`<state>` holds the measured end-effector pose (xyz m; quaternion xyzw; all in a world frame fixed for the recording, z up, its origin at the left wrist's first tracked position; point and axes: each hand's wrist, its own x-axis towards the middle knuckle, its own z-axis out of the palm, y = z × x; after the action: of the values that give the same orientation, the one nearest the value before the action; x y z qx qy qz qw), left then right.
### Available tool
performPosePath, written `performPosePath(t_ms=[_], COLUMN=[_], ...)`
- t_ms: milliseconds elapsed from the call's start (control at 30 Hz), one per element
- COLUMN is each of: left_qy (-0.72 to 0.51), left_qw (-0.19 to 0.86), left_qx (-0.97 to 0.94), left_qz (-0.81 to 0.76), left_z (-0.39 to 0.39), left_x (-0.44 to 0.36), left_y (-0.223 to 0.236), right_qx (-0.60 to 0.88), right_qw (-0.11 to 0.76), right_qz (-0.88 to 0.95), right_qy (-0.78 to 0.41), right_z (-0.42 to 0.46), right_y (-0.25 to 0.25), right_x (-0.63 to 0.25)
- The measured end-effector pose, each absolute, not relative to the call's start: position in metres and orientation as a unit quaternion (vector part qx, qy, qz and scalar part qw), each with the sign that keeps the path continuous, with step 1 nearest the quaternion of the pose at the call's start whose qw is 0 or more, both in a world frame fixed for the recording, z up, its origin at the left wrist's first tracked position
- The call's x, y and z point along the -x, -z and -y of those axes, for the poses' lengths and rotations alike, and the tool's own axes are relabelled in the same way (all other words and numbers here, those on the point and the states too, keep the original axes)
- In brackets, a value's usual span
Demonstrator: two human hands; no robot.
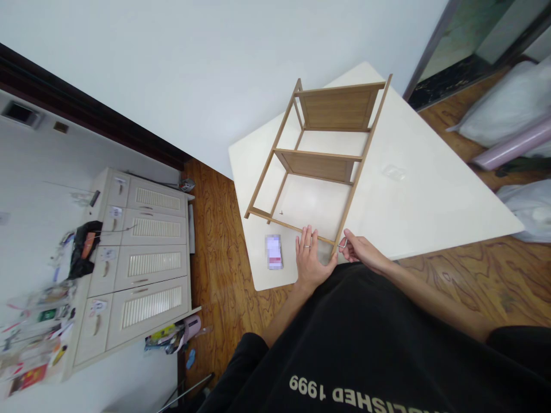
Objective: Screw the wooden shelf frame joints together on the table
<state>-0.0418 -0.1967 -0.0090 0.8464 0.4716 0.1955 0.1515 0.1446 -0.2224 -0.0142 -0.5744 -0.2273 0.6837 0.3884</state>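
A light-brown wooden shelf (318, 163), with two panel boards between slim posts, lies on a white table (430, 189). My left hand (310, 259) is at its near end, fingers laid across the bottom rail and thumb pressed against the right post. Pinched in my right hand (358, 248) is an L-shaped hex key (343, 243), its tip against the outer side of that same post. Whether a screw sits there is hidden. Inside the frame, a tiny brown screw-like piece (281, 213) rests on the tabletop.
A lit phone (274, 252) lies left of my left hand. Clear plastic (394, 172) is on the table's right part. A white wall (206, 69) borders the far side. Cluttered white cabinets (146, 258) stand at left, white bags (508, 103) at right.
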Motion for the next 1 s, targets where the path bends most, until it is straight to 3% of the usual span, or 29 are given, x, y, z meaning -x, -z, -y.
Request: performPosePath(t_ms=[133, 367, 533, 1000], left_qy=[-0.195, -0.199, -0.196, -0.167], left_qw=[0.150, 0.145, 0.144, 0.153], left_qx=[-0.847, -0.846, -0.850, -0.848], left_qz=[-0.471, -0.473, -0.468, -0.479], left_z=[0.197, 0.197, 0.197, 0.196], left_x=[0.041, 0.041, 0.042, 0.043], left_y=[0.010, 0.009, 0.008, 0.006], right_qx=[0.589, 0.463, 0.539, 0.481], right_qw=[0.398, 0.381, 0.394, 0.477], right_qz=[0.217, 0.064, 0.124, 0.050], right_qy=[-0.668, -0.797, -0.734, -0.734], right_z=[0.221, 0.219, 0.225, 0.238], right_y=[0.019, 0.029, 0.031, 0.020], right_x=[-0.141, -0.147, -0.149, -0.133])
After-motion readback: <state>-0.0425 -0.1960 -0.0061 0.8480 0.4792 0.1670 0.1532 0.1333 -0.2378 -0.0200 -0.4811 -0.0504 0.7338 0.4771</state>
